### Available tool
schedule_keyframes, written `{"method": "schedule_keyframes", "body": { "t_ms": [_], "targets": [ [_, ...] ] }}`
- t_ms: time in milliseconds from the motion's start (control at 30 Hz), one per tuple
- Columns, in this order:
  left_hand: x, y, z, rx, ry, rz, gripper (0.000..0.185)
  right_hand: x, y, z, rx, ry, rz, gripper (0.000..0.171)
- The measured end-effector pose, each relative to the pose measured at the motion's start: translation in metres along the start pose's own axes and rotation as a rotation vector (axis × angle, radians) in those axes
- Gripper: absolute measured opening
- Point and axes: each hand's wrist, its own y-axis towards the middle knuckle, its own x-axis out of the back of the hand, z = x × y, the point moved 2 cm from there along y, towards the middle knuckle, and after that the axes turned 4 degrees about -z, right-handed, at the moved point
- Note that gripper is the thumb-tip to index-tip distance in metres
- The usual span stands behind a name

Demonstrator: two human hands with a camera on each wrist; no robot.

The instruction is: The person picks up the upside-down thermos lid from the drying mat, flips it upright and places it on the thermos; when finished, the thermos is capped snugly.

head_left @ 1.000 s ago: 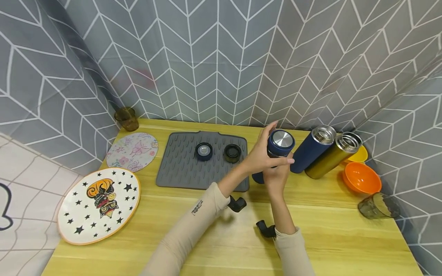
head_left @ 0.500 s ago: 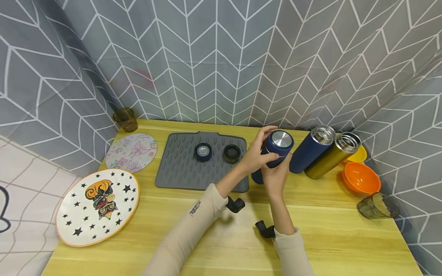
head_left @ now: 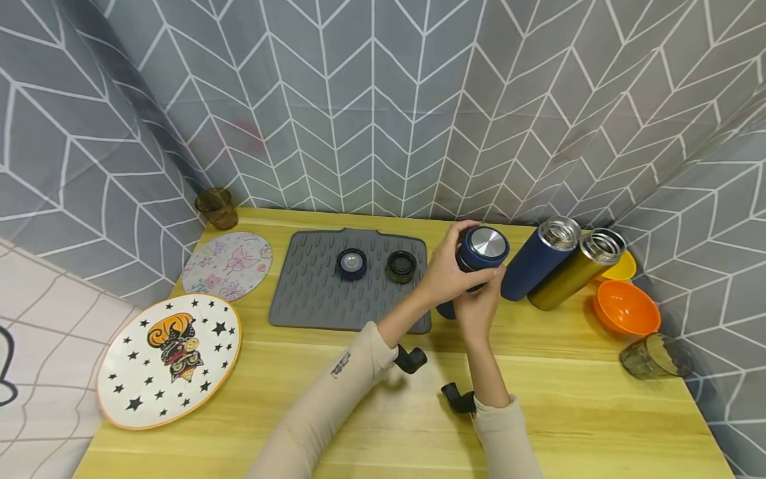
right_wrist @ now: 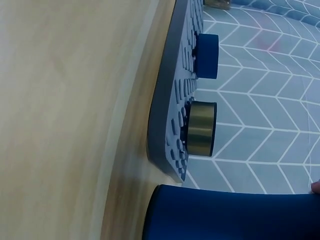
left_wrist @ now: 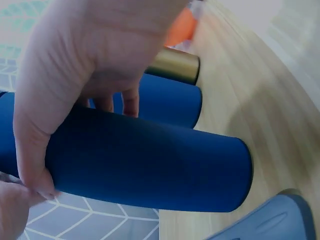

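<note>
Both hands are at a dark blue vacuum flask [left_wrist: 150, 160] that stands upright just right of the grey drying mat [head_left: 311, 286]. Around its steel-topped blue lid [head_left: 487, 243] curl the fingers and thumb of my left hand [head_left: 445, 269]. My right hand [head_left: 475, 313] grips the body below, thumb wrapped round it in the left wrist view. Close on the right stand a second blue flask [head_left: 535, 263] and a gold flask [head_left: 565, 279], both without lids. A blue lid [head_left: 352, 264] and a gold-sided lid [right_wrist: 202, 129] sit on the mat.
At right are an orange bowl [head_left: 627, 308], a yellow bowl [head_left: 622, 268] and a tilted grey tumbler [head_left: 649, 359]. At left lie a star-patterned oval plate [head_left: 134, 372] and a floral round mat [head_left: 227, 263], with a brown tumbler [head_left: 218, 207] behind. A patterned curtain [head_left: 359, 133] closes off the back.
My left hand has shifted around the flask's lid, its spread fingers drawing in and its thumb moving to the left, then back across the front. The right hand has kept its grip on the body.
</note>
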Motion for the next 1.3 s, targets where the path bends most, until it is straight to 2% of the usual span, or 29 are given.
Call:
{"method": "schedule_keyframes", "body": {
  "t_ms": [133, 233, 333, 500, 567, 667, 767, 900, 967, 1100, 1200, 1300],
  "targets": [
    [0.0004, 0.0004, -0.0004, 0.019, -0.027, 0.027, 0.079, -0.0003, 0.0003, 0.0001, 0.005, -0.002, 0.003, 0.062],
    [0.0005, 0.0002, 0.0004, 0.030, -0.012, 0.022, 0.079, 0.0001, 0.0003, -0.0005, 0.004, 0.000, -0.002, 0.060],
    [0.0005, -0.0004, 0.0002, 0.014, -0.065, 0.027, 0.076, 0.0002, 0.0000, -0.0009, -0.020, -0.002, 0.000, 0.064],
    [-0.0008, -0.0002, 0.0016, 0.005, 0.029, -0.018, 0.090, -0.0007, 0.0006, -0.0026, -0.008, 0.002, -0.001, 0.058],
    [0.0003, -0.0004, 0.0024, 0.006, 0.001, -0.019, 0.087, -0.0012, 0.0001, -0.0027, -0.013, 0.019, 0.011, 0.060],
    [0.0018, -0.0015, 0.0020, 0.014, -0.056, 0.026, 0.088, -0.0010, -0.0006, 0.0022, -0.032, 0.030, 0.020, 0.064],
    [0.0012, -0.0017, 0.0012, 0.022, -0.015, 0.026, 0.091, -0.0010, -0.0008, 0.0027, -0.020, 0.012, 0.014, 0.061],
    [0.0006, -0.0008, 0.0007, 0.029, -0.054, 0.016, 0.084, -0.0015, -0.0010, -0.0008, -0.004, 0.013, 0.017, 0.066],
    [0.0014, -0.0010, 0.0004, 0.029, -0.035, 0.017, 0.086, -0.0017, -0.0006, -0.0009, -0.002, 0.002, 0.018, 0.063],
    [0.0012, -0.0010, 0.0000, 0.011, 0.062, -0.015, 0.088, -0.0018, -0.0001, -0.0013, 0.000, 0.001, 0.011, 0.056],
    [0.0010, -0.0011, -0.0010, -0.005, 0.003, -0.024, 0.079, -0.0019, 0.0000, -0.0012, -0.011, -0.008, 0.015, 0.062],
    [-0.0011, -0.0012, -0.0034, -0.006, 0.058, -0.043, 0.080, -0.0014, 0.0004, -0.0020, -0.003, -0.028, 0.009, 0.060]
  ]
}}
